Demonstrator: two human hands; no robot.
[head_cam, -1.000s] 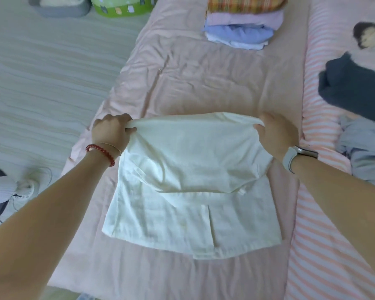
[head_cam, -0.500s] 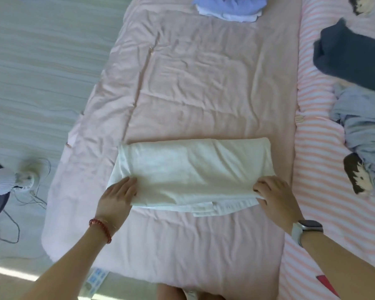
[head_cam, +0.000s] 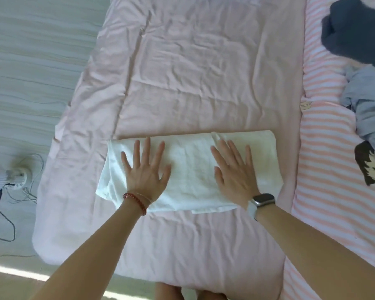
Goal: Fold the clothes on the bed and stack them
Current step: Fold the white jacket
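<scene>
Head view shows a white garment (head_cam: 191, 169) folded into a long band, lying across the pink quilt (head_cam: 204, 72) near its 6 o'clock edge. Left hand (head_cam: 146, 172) and right hand (head_cam: 236, 172) both press flat on it, fingers spread. At 3 o'clock, a grey-blue garment (head_cam: 368, 105) lies on the striped sheet (head_cam: 325, 148), with a dark navy garment (head_cam: 355, 29) at 1 o'clock.

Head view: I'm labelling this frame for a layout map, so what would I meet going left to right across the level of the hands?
Fan on the floor → left hand flat on the white folded garment → right hand flat on it → pink striped sheet → cartoon print.
</scene>
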